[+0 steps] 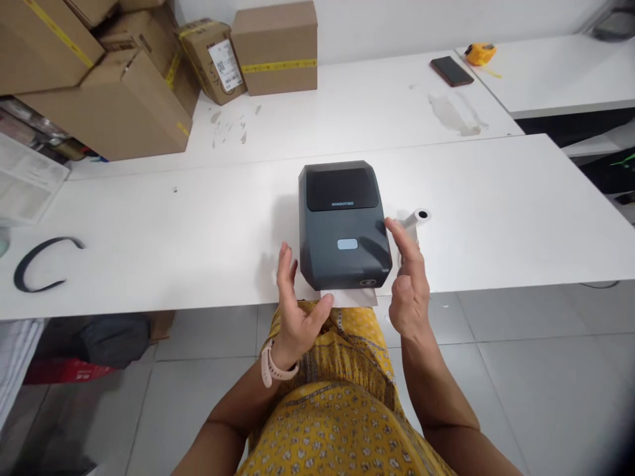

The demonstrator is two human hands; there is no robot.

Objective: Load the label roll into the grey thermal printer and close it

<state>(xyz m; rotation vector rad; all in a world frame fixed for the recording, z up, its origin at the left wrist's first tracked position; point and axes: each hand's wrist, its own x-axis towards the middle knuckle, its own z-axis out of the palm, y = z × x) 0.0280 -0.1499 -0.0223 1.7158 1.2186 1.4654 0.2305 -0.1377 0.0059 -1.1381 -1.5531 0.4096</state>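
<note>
A dark grey label printer (327, 258) stands at the front edge of the white table, its lid down. White label paper (354, 298) sticks out of its front, over the table edge. My left hand (296, 320) is at the printer's front left corner, fingers apart, the thumb close to the paper. On the other side my right hand (411, 291) has its fingers stretched along the printer's right side, the index fingertip at or almost on the casing. Behind my right hand lies a white paper roll (415, 217) with a dark core hole, partly hidden by the fingers.
Cardboard boxes (278, 49) with yellow tape are stacked at the back left. A phone (451, 71) and a yellow tape measure (479, 53) lie at the back right. A black curved band (30, 261) rests on the white table (198, 251) at left.
</note>
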